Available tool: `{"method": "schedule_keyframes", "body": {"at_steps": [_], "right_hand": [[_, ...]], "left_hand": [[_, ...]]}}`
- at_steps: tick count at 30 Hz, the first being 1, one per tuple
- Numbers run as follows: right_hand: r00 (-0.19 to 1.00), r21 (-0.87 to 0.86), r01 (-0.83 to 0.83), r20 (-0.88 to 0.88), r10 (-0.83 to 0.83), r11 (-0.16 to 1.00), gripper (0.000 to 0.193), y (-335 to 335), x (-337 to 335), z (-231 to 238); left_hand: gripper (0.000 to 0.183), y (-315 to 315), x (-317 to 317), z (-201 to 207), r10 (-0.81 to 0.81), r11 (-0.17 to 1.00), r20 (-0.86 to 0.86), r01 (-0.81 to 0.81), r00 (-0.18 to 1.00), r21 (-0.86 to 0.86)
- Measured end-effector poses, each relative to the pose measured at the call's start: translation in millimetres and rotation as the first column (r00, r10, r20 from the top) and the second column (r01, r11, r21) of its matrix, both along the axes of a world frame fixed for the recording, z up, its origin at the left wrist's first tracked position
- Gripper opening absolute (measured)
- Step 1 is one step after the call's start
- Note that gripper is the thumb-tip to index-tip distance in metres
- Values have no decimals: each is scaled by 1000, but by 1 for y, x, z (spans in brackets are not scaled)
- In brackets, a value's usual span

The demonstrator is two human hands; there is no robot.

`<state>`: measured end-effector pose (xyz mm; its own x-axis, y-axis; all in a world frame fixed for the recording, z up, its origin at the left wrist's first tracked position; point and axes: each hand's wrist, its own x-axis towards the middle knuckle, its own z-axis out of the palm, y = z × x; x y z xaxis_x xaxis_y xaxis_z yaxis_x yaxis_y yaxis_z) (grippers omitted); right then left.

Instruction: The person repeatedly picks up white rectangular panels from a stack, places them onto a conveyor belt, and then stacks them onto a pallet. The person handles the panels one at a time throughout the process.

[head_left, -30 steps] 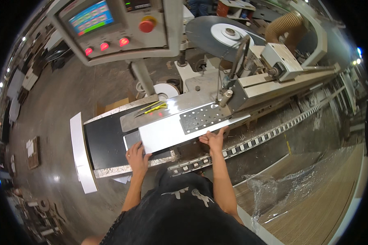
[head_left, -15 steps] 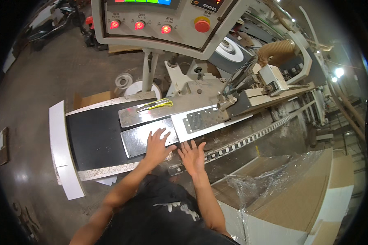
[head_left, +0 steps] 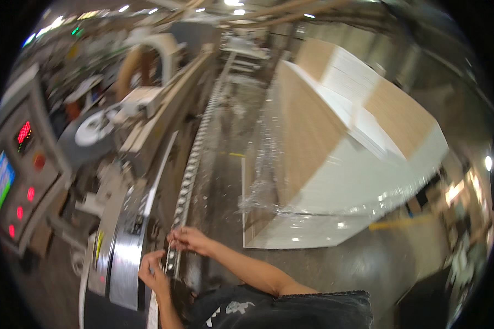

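Observation:
My left hand [head_left: 152, 272] rests with bent fingers on the near edge of the shiny metal plate [head_left: 125, 257] of the machine table. My right hand [head_left: 189, 239] lies a little further right, its fingers loosely curled over the perforated roller rail [head_left: 187, 181] that runs along the machine's side. Neither hand holds anything. The picture is motion-blurred, so the fingertips are unclear. My dark shirt [head_left: 291, 310] fills the lower edge.
A control panel [head_left: 16, 186] with red buttons and a coloured screen stands at the far left. Behind it is a grey disc [head_left: 90, 131] and the long machine body. A tall plastic-wrapped stack of white and brown boards [head_left: 340, 159] stands on the floor to the right.
The view has swung to the right, from the machine table to the board stack. The white panel under my hands a second ago is out of sight. Both hands have shifted to the table edge and rail.

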<state>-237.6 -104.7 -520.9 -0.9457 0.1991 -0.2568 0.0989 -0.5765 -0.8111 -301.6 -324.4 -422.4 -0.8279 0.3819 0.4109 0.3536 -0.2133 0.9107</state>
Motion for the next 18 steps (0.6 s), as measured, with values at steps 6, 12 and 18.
{"method": "schedule_keyframes", "body": {"at_steps": [6, 12, 18], "right_hand": [[970, 112, 199, 116, -212, 974, 31, 21, 205, 29], [849, 52, 516, 104, -518, 855, 39, 30, 370, 44], [684, -4, 724, 139, -716, 690, 36, 7, 489, 14]], "left_hand": [[45, 108, 56, 124, -206, 962, -396, 260, 895, 87], [17, 217, 210, 249, -344, 849, -778, 528, 526, -18], [39, 335, 346, 330, -310, 849, -924, 504, 224, -162]]}}
